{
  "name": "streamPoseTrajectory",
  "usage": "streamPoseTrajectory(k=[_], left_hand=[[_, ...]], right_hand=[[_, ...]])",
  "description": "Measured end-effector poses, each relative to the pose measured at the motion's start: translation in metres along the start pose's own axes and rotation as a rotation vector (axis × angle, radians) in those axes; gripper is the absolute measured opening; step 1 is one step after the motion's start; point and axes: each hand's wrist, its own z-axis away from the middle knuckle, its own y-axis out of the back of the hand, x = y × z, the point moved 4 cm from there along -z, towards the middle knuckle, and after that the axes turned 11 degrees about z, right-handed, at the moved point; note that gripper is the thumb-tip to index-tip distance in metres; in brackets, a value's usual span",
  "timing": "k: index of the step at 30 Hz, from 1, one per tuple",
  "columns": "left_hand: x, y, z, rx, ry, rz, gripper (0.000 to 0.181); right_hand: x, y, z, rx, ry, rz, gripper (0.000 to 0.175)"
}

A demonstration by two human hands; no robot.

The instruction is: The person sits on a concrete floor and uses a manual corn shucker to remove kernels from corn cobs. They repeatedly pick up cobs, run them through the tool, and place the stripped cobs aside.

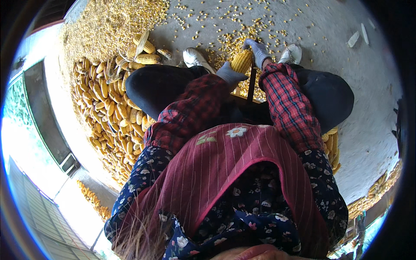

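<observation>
An ear of yellow corn [241,62] is held tilted between my knees, many of its kernels still in rows. My left hand [231,75], in a grey glove, grips its near end. At the far end, the gloved fingers of my right hand [258,51] are closed around the ear. Just beside it, a narrow dark bar [251,85] rises from a low wooden piece [242,96], mostly hidden by my sleeves and lap. Loose kernels [227,45] lie scattered on the floor below and beyond my hands.
To my left spreads a large heap of husked corn ears [112,107], with a wide layer of shelled kernels [107,29] beyond it. My shoes [194,58] flank the work. More ears [331,149] lie by my right hip. Pale husk pieces [353,39] rest on the concrete floor [328,22].
</observation>
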Motion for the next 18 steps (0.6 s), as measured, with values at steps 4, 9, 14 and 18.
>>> streamPoseTrajectory(k=[4, 9, 14, 18], left_hand=[[0.023, -0.001, 0.013, 0.048, 0.051, -0.262, 0.067], [0.016, -0.005, 0.011, -0.055, 0.012, -0.015, 0.065], [-0.005, -0.014, -0.004, -0.072, 0.044, 0.019, 0.056], [0.019, 0.001, 0.045, -0.343, 0.342, 0.702, 0.044]], right_hand=[[0.012, 0.004, -0.022, 0.164, 0.016, 0.331, 0.032], [0.026, 0.001, -0.042, 0.219, 0.137, 0.298, 0.035], [0.031, 0.000, -0.041, 0.247, 0.114, 0.080, 0.032], [0.010, 0.001, -0.016, 0.121, 0.059, 0.138, 0.029]])
